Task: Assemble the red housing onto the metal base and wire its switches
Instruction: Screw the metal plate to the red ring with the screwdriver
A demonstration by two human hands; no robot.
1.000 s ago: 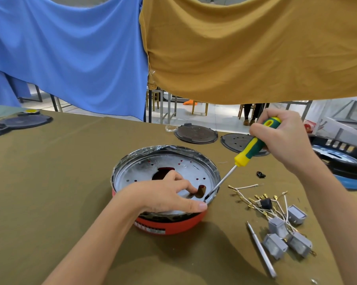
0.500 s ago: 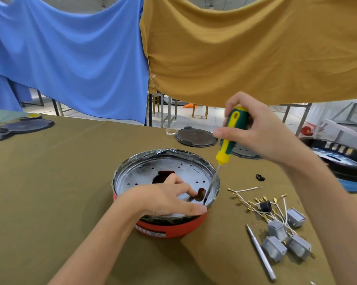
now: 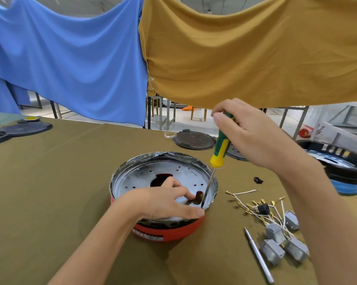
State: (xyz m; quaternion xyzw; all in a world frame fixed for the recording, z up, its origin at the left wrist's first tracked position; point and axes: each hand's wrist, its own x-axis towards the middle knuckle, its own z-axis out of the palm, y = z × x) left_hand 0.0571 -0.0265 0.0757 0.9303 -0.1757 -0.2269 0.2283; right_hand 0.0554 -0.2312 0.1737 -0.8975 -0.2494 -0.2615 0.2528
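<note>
Nearest the camera, a slim silver metal rod (image 3: 259, 258) lies on the olive-brown cloth-covered table (image 3: 50, 192), just beside a cluster of small grey box-shaped switches (image 3: 284, 241) trailing white wires with brass terminals (image 3: 253, 204). Moving in: the left hand (image 3: 163, 200) rests on the near rim of the round perforated silver metal base (image 3: 163, 177), thumb laid along the edge, fingers curled loosely down onto the plate (one fingertip by a cut-out). That base sits inside the round red plastic housing (image 3: 169, 229), mid-table. Above it, the right hand (image 3: 249, 132) grips the top of the green-and-yellow-handled screwdriver (image 3: 219, 149), fingers wrapped tight, shaft nearly upright, tip down by the left thumb at the plate's right edge. Further back lie dark round plastic discs (image 3: 194, 139), then hanging blue cloth (image 3: 70, 58) and mustard cloth (image 3: 255, 50).
</note>
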